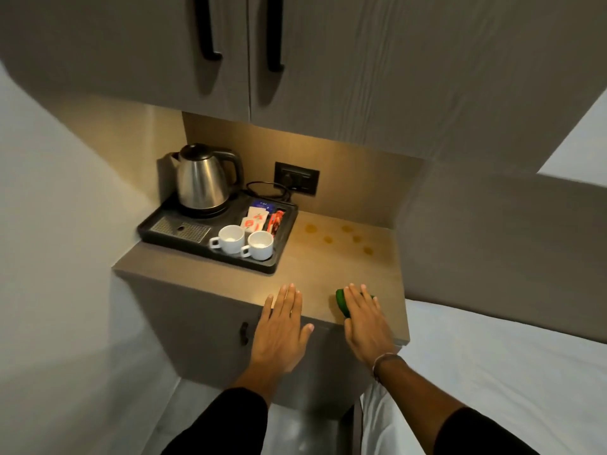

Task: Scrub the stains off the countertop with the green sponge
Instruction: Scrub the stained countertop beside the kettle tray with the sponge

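Note:
A green sponge [341, 302] lies near the front edge of the tan countertop [315, 267], mostly covered by my right hand [366, 320], which rests flat on top of it with the thumb against its near side. Several round yellowish stains [341, 238] dot the right rear part of the counter, well beyond the sponge. My left hand [282, 326] lies flat with fingers spread at the counter's front edge, to the left of the sponge, holding nothing.
A black tray [279, 257] fills the counter's left half, carrying a steel kettle [203, 178], two white cups [244, 243] and sachets [259, 220]. A wall socket [297, 177] with a cord sits behind. Cabinets hang overhead; a white bed [509, 372] is on the right.

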Motion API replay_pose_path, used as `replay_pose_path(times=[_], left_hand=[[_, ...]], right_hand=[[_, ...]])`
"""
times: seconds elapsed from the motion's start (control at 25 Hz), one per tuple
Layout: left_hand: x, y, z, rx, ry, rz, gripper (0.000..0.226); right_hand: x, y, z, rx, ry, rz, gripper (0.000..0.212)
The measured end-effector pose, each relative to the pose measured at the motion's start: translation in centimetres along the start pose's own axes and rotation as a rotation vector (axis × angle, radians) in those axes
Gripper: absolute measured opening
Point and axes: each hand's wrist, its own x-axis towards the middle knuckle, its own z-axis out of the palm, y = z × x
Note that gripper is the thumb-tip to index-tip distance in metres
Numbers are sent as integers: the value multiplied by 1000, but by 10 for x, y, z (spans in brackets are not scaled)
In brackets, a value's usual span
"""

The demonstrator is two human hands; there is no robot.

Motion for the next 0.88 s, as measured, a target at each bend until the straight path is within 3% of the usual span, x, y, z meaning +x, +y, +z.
replay_pose_path(times=[0.36, 0.64, 0.88], left_hand=[[134, -5, 33, -48, -121, 101, 74], [150, -18, 53, -64, -169, 109, 73], [149, -17, 50, -82, -155, 98, 70]], right_hand=[[94, 51, 21, -31, -86, 213, 59], [101, 56, 39, 19, -63, 235, 66], [42, 73, 43, -25, -190, -88, 61]])
